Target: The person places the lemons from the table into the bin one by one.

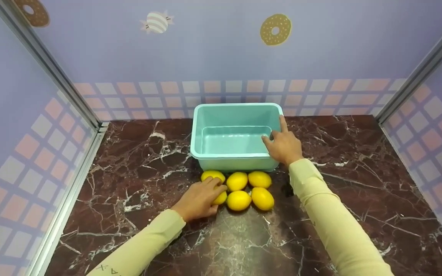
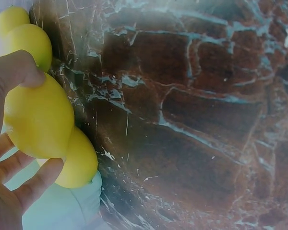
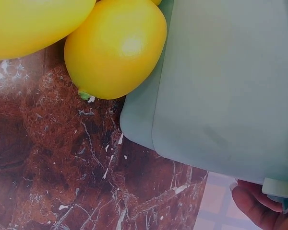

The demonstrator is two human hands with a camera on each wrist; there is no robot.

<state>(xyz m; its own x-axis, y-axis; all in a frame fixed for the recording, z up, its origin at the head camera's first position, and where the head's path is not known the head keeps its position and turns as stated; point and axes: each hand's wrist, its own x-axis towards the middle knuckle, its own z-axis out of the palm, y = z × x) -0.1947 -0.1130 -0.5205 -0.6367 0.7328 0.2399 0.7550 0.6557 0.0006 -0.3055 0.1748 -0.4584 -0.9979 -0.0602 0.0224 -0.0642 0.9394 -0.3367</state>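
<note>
My left hand (image 1: 198,197) holds the front-left lemon (image 1: 220,198). In the left wrist view, the thumb lies on one side of this lemon (image 2: 38,117) and the fingers on the other. More yellow lemons (image 1: 239,201) stand beside it in two short rows on the table. Directly behind them is a light teal plastic basin (image 1: 236,156), with nothing visible in it. At its right side, my right hand (image 1: 285,146) grips the rim, thumb toward the inside and index finger stretched along the edge. Fingers (image 3: 254,203) show under the rim in the right wrist view.
A dark red marbled tabletop (image 1: 148,222) bears everything. Purple walls with pink and white checks (image 1: 169,88) close off the back and both sides. Metal strips (image 1: 63,191) run along the corners and left edge. The back-row lemons sit close against the basin's front.
</note>
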